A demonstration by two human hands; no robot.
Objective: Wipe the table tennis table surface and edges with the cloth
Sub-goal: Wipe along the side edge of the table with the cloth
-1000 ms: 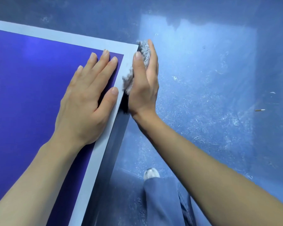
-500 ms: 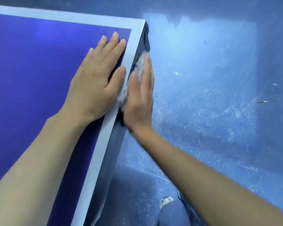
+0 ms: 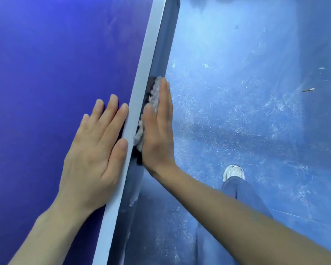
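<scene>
The table tennis table [image 3: 46, 64] has a deep blue top, with a white border line [image 3: 141, 73] along its right edge. A left hand [image 3: 96, 150] lies flat beside that line, and a fluffy grey cloth [image 3: 153, 96] is against the dark side face.

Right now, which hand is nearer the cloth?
Right. The right hand presses the cloth flat against the table's side edge. The left hand lies flat on the table top, across the white border line from the cloth, not touching it.
</scene>
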